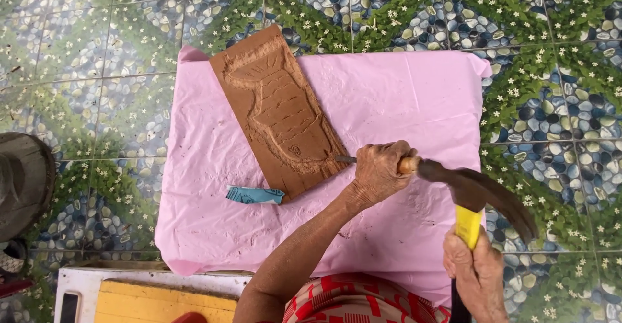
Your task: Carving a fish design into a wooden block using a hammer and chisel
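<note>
Patterned floor tiles (97, 70) with pebbles, leaves and small white flowers lie under everything, and a pink plastic sheet (414, 96) covers the raised work surface.

Nearest the camera, at the sheet's near edge, a red and white patterned garment (350, 300) shows at the bottom. Just right of it, the right hand (476, 274) is wrapped tightly around the handle of a claw hammer (476, 196), whose yellow neck rises to a dark head; the head touches the wooden butt of a chisel (405, 164) near the sheet's right edge.

A little farther, the left hand (379, 171) is closed in a fist around that chisel, with the thin metal blade poking out leftward to the lower right edge of a brown carved wooden board (278, 112). The board lies slanted from the sheet's far left corner toward its middle, its face cut with grooves and an outlined figure.

Just beside the board's near end lies a small crumpled blue wrapper (254, 195). Off the sheet's near left corner stands a white and yellow object (149, 297), and a dark round thing (23, 184) sits at the left.
</note>
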